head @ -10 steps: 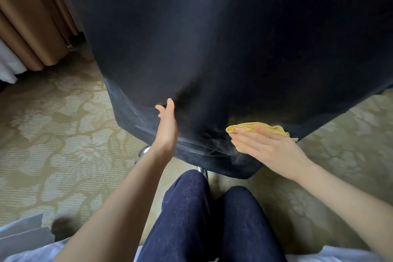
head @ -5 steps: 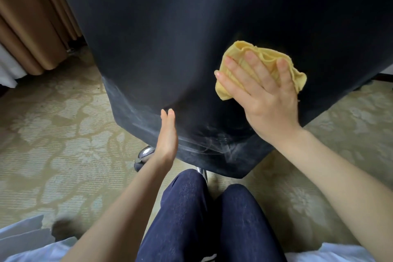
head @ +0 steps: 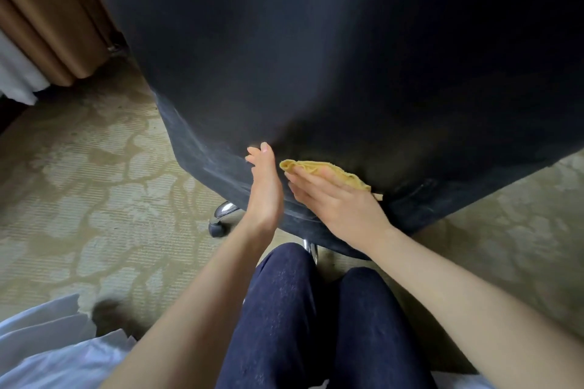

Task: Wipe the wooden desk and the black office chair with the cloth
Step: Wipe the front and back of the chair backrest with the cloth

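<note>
The chair part of the job is in hand. The black office chair (head: 347,57) is filling most of the view, its dark fabric back facing the person, who is sitting or kneeling close behind it on the patterned carpet (head: 79,183). The right hand (head: 335,202) is pressing the yellow cloth (head: 328,169) flat against the lower part of the chair back, just above its bottom edge. Its fingers are lying straight and together over the bunched cloth rather than curling round it. The left hand (head: 265,186) is standing edge-on just beside the cloth, fingers straight and together, its fingertips touching the fabric; it is probably steadying the chair. A chrome leg with a wheel (head: 222,215) is showing below the chair. The wooden counter is not appearing in this view, so I cannot tell how that half of the task stands.

The next move is likely calling for a firm sweep of the cloth across the unwiped fabric, with the left hand bracing so the chair is not rolling or swivelling away.
</note>
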`<action>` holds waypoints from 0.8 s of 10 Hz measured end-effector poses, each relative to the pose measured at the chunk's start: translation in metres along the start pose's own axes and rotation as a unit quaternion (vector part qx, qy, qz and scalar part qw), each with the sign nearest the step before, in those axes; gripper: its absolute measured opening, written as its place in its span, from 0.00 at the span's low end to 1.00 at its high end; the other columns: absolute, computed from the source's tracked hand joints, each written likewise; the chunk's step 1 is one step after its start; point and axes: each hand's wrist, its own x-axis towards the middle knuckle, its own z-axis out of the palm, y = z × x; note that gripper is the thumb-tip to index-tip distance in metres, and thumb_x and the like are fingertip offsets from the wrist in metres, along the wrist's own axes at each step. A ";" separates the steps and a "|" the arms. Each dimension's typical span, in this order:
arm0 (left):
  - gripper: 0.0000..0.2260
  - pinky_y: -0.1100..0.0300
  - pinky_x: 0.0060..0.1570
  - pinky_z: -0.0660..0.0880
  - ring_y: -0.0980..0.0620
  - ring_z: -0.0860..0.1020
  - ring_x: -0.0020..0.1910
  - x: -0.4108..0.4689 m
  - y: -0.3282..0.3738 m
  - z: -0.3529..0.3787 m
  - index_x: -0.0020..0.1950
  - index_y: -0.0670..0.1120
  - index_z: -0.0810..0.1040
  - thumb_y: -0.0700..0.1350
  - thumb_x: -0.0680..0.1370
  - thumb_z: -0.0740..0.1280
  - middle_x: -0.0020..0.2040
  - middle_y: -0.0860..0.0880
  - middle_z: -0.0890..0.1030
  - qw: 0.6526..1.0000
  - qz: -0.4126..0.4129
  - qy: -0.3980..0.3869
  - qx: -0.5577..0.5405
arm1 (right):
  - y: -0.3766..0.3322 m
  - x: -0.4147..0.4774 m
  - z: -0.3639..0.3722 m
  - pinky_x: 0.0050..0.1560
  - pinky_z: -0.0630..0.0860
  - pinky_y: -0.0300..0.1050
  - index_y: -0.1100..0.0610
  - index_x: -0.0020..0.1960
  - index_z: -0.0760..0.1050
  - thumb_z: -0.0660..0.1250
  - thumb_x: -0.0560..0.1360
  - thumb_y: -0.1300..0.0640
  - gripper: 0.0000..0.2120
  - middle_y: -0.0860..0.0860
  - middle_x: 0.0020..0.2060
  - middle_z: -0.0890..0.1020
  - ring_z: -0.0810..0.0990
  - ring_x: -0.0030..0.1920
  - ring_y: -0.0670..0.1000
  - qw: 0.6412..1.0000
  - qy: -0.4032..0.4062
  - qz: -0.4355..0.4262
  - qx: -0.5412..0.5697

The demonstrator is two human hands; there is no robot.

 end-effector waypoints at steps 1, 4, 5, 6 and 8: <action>0.24 0.55 0.73 0.45 0.55 0.45 0.77 -0.003 -0.001 -0.001 0.78 0.51 0.44 0.55 0.83 0.40 0.78 0.54 0.44 1.000 0.025 -0.014 0.007 | -0.009 -0.020 0.012 0.72 0.50 0.49 0.58 0.73 0.64 0.63 0.76 0.55 0.26 0.53 0.75 0.59 0.60 0.74 0.51 0.994 -0.071 -0.070 -0.033; 0.28 0.51 0.74 0.47 0.50 0.49 0.77 0.014 0.004 -0.025 0.79 0.49 0.48 0.61 0.82 0.44 0.79 0.50 0.50 0.996 0.050 -0.006 0.068 | 0.025 -0.094 -0.020 0.68 0.66 0.47 0.56 0.66 0.75 0.68 0.66 0.65 0.28 0.51 0.67 0.73 0.72 0.67 0.49 0.994 -0.082 -0.066 0.006; 0.28 0.50 0.75 0.43 0.52 0.47 0.77 0.013 0.014 -0.032 0.79 0.51 0.48 0.61 0.81 0.44 0.79 0.52 0.48 0.997 0.027 0.018 0.076 | 0.046 -0.093 -0.042 0.71 0.64 0.48 0.57 0.68 0.73 0.64 0.73 0.69 0.24 0.52 0.68 0.73 0.71 0.69 0.49 0.999 -0.019 -0.034 -0.035; 0.27 0.51 0.74 0.43 0.52 0.46 0.77 0.000 0.019 -0.032 0.78 0.51 0.44 0.60 0.82 0.44 0.79 0.53 0.45 0.994 0.059 0.015 0.093 | 0.065 -0.078 -0.071 0.74 0.53 0.48 0.57 0.68 0.73 0.55 0.79 0.69 0.21 0.51 0.68 0.73 0.67 0.70 0.49 0.997 0.050 0.020 -0.048; 0.27 0.51 0.73 0.44 0.54 0.45 0.77 -0.028 0.011 -0.019 0.78 0.54 0.40 0.60 0.82 0.46 0.78 0.55 0.41 0.991 0.095 -0.053 0.083 | 0.102 -0.032 -0.117 0.73 0.47 0.50 0.55 0.72 0.66 0.55 0.81 0.70 0.22 0.48 0.73 0.63 0.60 0.73 0.50 0.968 0.169 0.105 -0.152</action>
